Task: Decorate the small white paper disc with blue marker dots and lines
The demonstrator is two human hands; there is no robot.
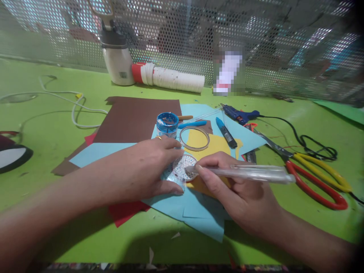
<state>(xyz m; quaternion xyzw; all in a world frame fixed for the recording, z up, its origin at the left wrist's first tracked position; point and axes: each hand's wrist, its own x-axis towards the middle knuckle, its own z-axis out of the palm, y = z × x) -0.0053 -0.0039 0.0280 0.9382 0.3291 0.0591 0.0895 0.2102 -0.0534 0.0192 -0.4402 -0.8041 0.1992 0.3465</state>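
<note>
My left hand [153,163] lies with thumb and fingers apart, pressing down a clear, grid-lined plastic piece that looks like a ruler [178,177]. Beneath or beside it is a small round white disc [184,163] with a speckled pattern; its left side is partly covered. My right hand [233,189] is closed round a whitish, translucent pen [256,173], its tip touching the area of the disc. Light blue paper [199,208] and yellow paper [218,143] lie under both hands. Just beyond, a ring [194,138] rests on the yellow paper.
Behind my left hand stands a blue-rimmed paint jar [167,123]. A blue marker [226,132], a glue gun [240,113] and red-and-yellow-handled scissors [315,174] lie to the right. Brown paper [136,117] is behind left. Stacked cups [176,77] and a white bottle [118,62] sit by the mesh.
</note>
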